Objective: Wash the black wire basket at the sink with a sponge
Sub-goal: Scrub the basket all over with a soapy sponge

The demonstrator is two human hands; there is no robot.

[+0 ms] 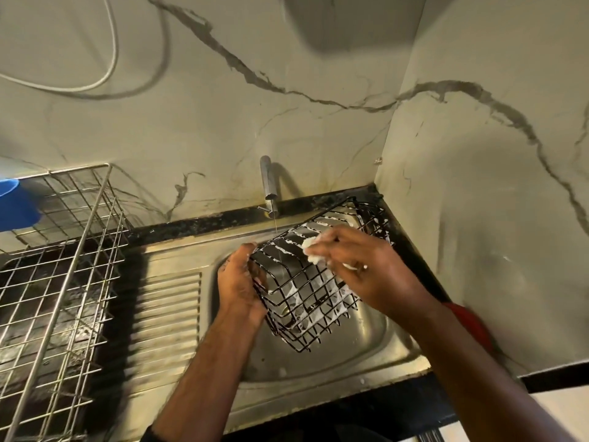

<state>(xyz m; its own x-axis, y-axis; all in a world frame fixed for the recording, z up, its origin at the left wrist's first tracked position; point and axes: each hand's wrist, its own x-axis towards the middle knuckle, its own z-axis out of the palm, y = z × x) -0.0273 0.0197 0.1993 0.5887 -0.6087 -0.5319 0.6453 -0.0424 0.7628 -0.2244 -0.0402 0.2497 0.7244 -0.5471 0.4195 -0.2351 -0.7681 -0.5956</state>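
Two hands work: left hand (pixel 239 283) grips one black wire basket (pixel 314 279); right hand (pixel 357 264) clamps one sponge (pixel 314 250) (mostly hidden, foam-covered).

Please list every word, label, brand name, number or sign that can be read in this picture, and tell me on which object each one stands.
There are none: no readable text shows anywhere in the head view.
The black wire basket, the soapy sponge, the tap, the steel sink, the metal dish rack and the blue bowl carry no visible lettering.
The marble-patterned wall shows only dark veins, no writing.
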